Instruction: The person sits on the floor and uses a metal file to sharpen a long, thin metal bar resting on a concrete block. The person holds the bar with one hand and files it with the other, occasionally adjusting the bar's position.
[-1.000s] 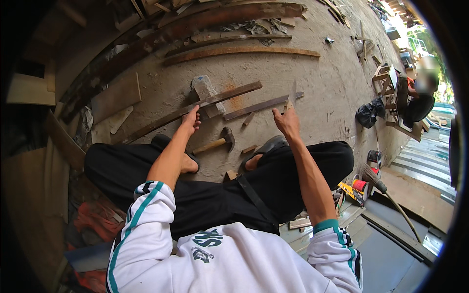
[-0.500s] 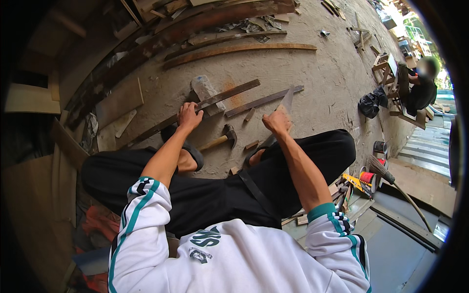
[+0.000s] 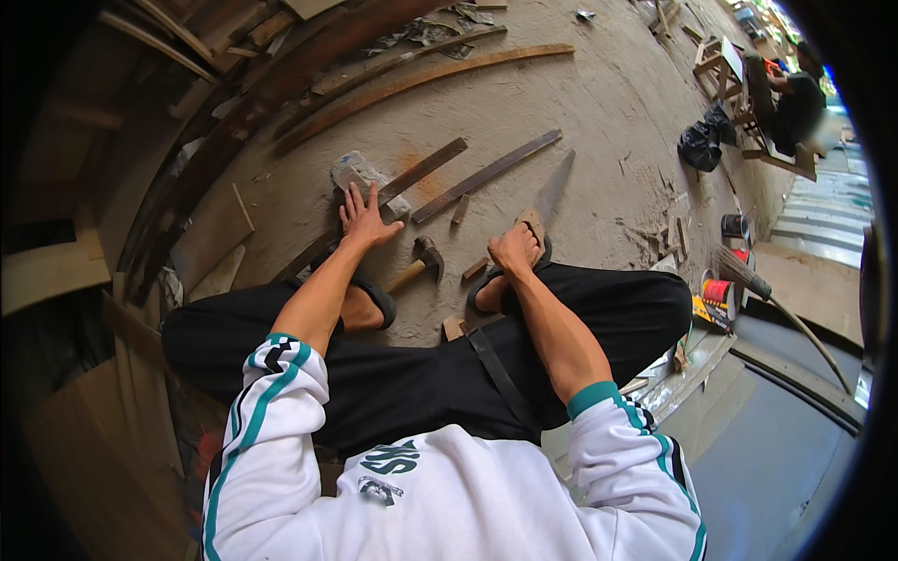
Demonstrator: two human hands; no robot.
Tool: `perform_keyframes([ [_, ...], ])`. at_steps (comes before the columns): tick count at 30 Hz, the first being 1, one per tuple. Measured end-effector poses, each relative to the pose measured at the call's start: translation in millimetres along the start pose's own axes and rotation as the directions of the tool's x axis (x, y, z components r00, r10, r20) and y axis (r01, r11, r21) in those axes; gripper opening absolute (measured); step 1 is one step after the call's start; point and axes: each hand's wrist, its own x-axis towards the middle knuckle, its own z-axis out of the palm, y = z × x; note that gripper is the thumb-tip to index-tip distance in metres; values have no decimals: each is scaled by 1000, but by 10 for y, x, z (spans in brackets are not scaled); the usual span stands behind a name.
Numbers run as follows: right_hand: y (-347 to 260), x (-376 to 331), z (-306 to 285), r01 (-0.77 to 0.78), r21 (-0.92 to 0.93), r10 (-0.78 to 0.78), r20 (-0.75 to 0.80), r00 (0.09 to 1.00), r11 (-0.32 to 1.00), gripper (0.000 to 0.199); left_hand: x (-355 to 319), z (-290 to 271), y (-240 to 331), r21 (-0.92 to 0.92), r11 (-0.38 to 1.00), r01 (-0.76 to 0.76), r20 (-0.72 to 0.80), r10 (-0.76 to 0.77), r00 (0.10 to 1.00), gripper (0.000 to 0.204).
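Observation:
I squat on a dusty concrete floor. My left hand (image 3: 363,220) lies flat, fingers spread, on a long wooden strip (image 3: 393,192) where it rests on a grey stone block (image 3: 360,173). My right hand (image 3: 514,249) is closed around the wooden handle of a hand saw (image 3: 550,192), whose blade points away from me, near a second wooden strip (image 3: 486,175). A claw hammer (image 3: 419,263) lies on the floor between my hands, beside my sandalled feet.
Curved planks (image 3: 421,79) and stacked boards lie along the far and left sides. Another person (image 3: 795,98) sits at upper right by a wooden bench and a black bag (image 3: 702,145). A broom (image 3: 776,304), tins and a yellow box (image 3: 716,313) stand at right.
My left hand has come down flat onto the strip by the stone block. My right hand has closed on the saw handle. The view has shifted a little.

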Motion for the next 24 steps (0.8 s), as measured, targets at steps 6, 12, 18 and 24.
perform_keyframes([
  [6, 100, 172, 45, 33, 204, -68, 170, 983, 978, 55, 79, 79, 133, 138, 988, 70, 42, -77, 996, 128],
  [12, 33, 431, 302, -12, 276, -87, 344, 935, 961, 52, 74, 22, 184, 155, 982, 104, 102, -121, 987, 130],
  [18, -147, 547, 335, 17, 164, -87, 431, 898, 986, 44, 126, -95, 214, 142, 985, 98, 218, -127, 968, 133],
  [24, -287, 990, 335, 174, -38, -155, 304, 940, 984, 33, 260, 41, 34, 103, 994, 47, 293, -76, 953, 136],
])
